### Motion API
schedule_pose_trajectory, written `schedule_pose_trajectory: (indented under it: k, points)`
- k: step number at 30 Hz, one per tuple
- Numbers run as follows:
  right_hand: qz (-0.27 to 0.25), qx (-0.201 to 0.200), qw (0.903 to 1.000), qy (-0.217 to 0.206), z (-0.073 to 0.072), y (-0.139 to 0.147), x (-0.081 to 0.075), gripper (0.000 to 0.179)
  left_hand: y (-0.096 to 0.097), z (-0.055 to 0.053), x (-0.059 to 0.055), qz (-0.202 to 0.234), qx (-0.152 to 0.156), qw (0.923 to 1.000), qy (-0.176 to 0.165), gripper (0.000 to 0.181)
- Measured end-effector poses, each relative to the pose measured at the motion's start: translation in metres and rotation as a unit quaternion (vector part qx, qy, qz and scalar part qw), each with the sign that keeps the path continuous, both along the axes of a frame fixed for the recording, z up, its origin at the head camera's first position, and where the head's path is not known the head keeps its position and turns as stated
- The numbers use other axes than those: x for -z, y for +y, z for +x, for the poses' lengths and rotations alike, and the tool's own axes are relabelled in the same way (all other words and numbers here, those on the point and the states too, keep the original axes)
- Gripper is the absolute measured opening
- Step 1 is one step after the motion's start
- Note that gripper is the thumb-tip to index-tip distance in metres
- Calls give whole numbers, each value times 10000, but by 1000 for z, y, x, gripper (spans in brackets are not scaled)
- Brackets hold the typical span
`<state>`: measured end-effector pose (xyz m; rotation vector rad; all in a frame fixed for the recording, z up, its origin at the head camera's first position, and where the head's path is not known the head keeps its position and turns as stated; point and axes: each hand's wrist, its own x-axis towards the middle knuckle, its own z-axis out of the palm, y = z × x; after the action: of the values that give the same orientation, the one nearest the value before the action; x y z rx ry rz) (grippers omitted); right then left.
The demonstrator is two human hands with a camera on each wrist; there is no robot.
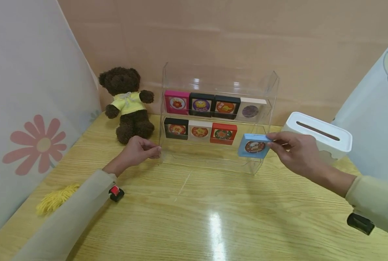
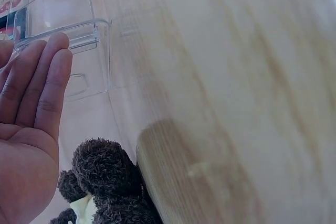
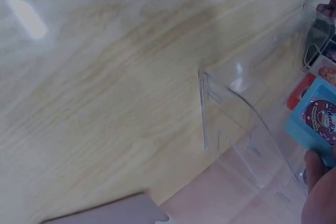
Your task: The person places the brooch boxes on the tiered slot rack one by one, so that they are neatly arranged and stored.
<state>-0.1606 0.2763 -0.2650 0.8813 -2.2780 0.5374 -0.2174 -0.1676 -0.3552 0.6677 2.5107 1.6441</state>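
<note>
A clear plastic display rack (image 1: 210,156) stands on the table, holding two rows of small square boxes with round picture stickers. My left hand (image 1: 140,148) pinches the rack's left side edge between thumb and fingers; its other fingers (image 2: 52,93) extend beside the panel. My right hand (image 1: 296,150) pinches a light blue box (image 1: 254,145) by its right edge, at the right end of the lower row. That box also shows in the right wrist view (image 3: 315,121). Left of it sits a red box (image 1: 224,133), then a white box (image 1: 199,131) and a black one (image 1: 176,128).
In the upper row are a pink box (image 1: 176,102), two black boxes and a cream box (image 1: 250,108). Left of the rack sits a brown teddy bear (image 1: 128,105). A white tissue box (image 1: 321,130) stands at right, yellow yarn (image 1: 57,199) lies at left.
</note>
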Motion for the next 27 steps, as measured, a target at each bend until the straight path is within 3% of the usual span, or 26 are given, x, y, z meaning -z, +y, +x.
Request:
schedule_pose_trajectory:
  k: [8, 15, 27]
  points:
    - [-120, 493, 9987, 108, -14, 2, -18, 19, -1, -1, -1, -44, 18, 10000, -30, 22]
    - [-344, 413, 9985, 134, -26, 0, -28, 17, -1, 0, -2, -67, -37, 10000, -36, 23]
    - [-364, 570, 9977, 87, -38, -1, -22, 17, -1, -2, 3, -19, -15, 10000, -46, 25]
